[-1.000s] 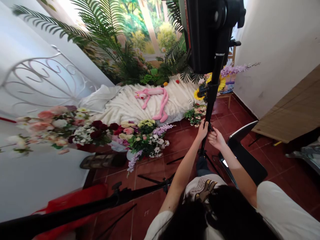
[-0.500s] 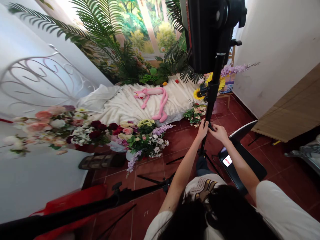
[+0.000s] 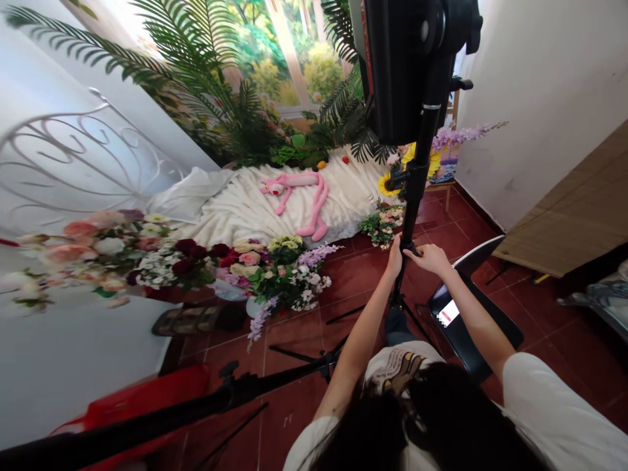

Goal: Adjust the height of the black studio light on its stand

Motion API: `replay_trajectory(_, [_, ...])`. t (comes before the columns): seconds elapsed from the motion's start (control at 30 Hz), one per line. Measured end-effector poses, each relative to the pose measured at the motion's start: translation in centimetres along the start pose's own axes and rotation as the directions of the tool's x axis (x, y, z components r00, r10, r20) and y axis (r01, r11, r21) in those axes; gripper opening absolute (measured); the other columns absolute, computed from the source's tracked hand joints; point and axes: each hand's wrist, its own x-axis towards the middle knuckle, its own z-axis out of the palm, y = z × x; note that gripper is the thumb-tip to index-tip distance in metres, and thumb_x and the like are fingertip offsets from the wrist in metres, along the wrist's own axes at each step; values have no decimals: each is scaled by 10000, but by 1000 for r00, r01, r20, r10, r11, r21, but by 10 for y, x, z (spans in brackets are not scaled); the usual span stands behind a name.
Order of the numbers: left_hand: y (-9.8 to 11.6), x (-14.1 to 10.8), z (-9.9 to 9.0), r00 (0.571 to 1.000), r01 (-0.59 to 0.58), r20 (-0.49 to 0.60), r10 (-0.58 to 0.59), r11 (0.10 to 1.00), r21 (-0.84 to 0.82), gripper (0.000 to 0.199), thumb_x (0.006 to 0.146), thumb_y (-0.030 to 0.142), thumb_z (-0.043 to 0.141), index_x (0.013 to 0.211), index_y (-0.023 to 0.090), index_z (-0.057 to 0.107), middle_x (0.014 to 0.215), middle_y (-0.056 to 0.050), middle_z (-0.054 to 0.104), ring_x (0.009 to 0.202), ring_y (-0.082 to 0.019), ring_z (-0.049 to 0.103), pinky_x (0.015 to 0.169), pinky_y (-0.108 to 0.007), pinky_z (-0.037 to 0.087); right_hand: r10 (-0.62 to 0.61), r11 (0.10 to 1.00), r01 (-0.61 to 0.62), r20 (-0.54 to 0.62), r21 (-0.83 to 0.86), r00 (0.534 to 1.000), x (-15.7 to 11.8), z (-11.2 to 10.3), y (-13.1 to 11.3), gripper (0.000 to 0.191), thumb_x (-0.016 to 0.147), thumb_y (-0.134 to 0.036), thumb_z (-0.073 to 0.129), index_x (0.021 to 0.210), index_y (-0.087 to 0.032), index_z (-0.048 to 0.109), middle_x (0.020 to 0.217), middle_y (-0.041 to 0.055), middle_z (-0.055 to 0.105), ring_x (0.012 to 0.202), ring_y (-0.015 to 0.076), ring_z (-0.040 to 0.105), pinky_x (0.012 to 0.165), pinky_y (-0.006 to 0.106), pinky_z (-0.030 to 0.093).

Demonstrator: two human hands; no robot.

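Beside a black stand (image 3: 416, 190), the left hand (image 3: 395, 257) clenches the pole, fingers wrapped around it; the right hand (image 3: 430, 259) reaches to its collar (image 3: 411, 248), fingers extended, grip unclear. Nearby: black chair (image 3: 473, 330), lit phone (image 3: 448, 313), red tile floor (image 3: 554, 327), flowers (image 3: 284, 275).

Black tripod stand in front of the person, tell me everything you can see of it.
The black tripod stand is a slim pole, metal by its look, with a silver-edged collar high up and side fittings. A large black boxy unit tops it. Thin legs spread over the red tile floor. The left hand wraps the pole, while the right hand reaches a collar fitting.
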Motion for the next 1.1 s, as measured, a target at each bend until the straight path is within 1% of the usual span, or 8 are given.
replay_trajectory(0.17, [-7, 3, -1, 1000, 6, -2, -6, 1000, -21, 480, 1094, 554, 396, 1067, 203, 722, 960, -35, 749, 1022, -168, 708, 1041, -306, 563, -61, 956, 49, 31, 291, 998, 6, 7, 7, 804, 860, -940, 519, 503, -241, 341, 504, -1, 412, 518, 129, 350, 563, 314, 210])
replay_trajectory(0.4, [-16, 5, -4, 1000, 11, 8, -11, 999, -43, 539, 1053, 664, 419, 1064, 203, 699, 906, -18, 750, 918, -163, 714, 991, -320, 577, -75, 662, -65, 151, 747, 986, 4, 23, 8, 855, 628, -1057, 610, 492, -256, 343, 431, -40, 353, 455, 89, 296, 479, 279, 208])
replay_trajectory(0.5, [-17, 4, -4, 1000, 24, 11, -24, 999, -45, 580, 1040, 703, 407, 1058, 197, 690, 895, -24, 748, 905, -167, 715, 971, -323, 576, -49, 546, -142, 201, 826, 978, 2, 28, 6, 813, 681, -975, 694, 490, -269, 338, 399, -44, 342, 399, 89, 304, 425, 274, 205])
replay_trajectory(0.63, [-19, 7, -2, 1000, -5, 11, 6, 998, -61, 574, 1035, 694, 423, 1036, 187, 691, 920, -43, 758, 944, -182, 716, 991, -341, 571, -29, 503, -136, 174, 853, 984, 3, 33, 7, 812, 654, -962, 733, 483, -268, 349, 397, -43, 343, 383, 88, 320, 406, 271, 209])
replay_trajectory(0.77, [-23, 2, -8, 998, -9, -66, 9, 1000, 11, 496, 1028, 625, 491, 1071, 190, 725, 1139, -74, 790, 1135, -201, 717, 1127, -358, 518, 9, 450, -172, 189, 876, 982, 2, 39, 8, 809, 599, -943, 779, 514, -258, 357, 435, -66, 335, 402, 63, 277, 417, 250, 173])
replay_trajectory(0.9, [-41, -42, -50, 981, 171, -105, -165, 984, 48, 440, 970, 563, 621, 1166, 191, 750, 1340, -129, 770, 1274, -253, 706, 1172, -403, 506, 55, 462, -161, 153, 872, 987, -13, 58, 11, 804, 613, -970, 722, 567, -261, 346, 480, -79, 329, 451, 65, 268, 443, 240, 189])
replay_trajectory(1.0, [-59, -106, -112, 884, 459, -146, -444, 883, 94, 423, 913, 534, 685, 1090, 158, 770, 1220, -169, 807, 1130, -286, 769, 1147, -484, 531, 17, 555, -118, 131, 823, 991, -34, 78, 15, 793, 623, -973, 699, 577, -254, 367, 510, -77, 345, 493, 77, 321, 475, 240, 241])
replay_trajectory(1.1, [-60, -181, -181, 762, 630, -295, -576, 765, 134, 295, 893, 466, 719, 945, 178, 761, 1096, -139, 822, 1112, -292, 779, 1096, -463, 565, -29, 598, -156, 216, 786, 976, -53, 95, 19, 778, 616, -967, 703, 579, -251, 401, 519, -79, 352, 498, 83, 332, 475, 243, 239])
